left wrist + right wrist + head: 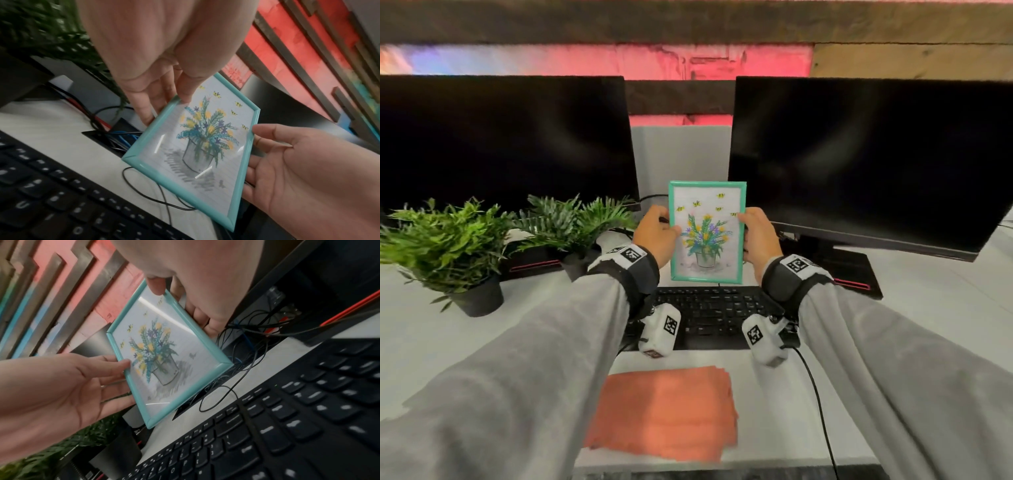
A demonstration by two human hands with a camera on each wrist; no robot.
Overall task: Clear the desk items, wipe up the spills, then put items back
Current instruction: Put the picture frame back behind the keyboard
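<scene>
A teal picture frame (707, 233) with a drawing of potted flowers and bees stands upright between the two monitors, just behind the black keyboard (715, 315). My left hand (661, 236) grips its left edge, thumb on the front and fingers behind. My right hand (751, 236) grips the right edge the same way. The left wrist view shows the frame (195, 146) tilted, with my left fingers (148, 110) behind its edge. In the right wrist view the frame (164, 361) hangs over a cable opening in the desk. An orange cloth (664, 414) lies flat near the desk's front edge.
Two dark monitors (500, 144) (876, 161) flank the frame. Two potted plants (448, 246) (582, 222) stand on the left of the white desk (928, 308). A black cable (815, 394) runs from my right wrist over the front edge. Loose cables (115, 139) fill the desk opening.
</scene>
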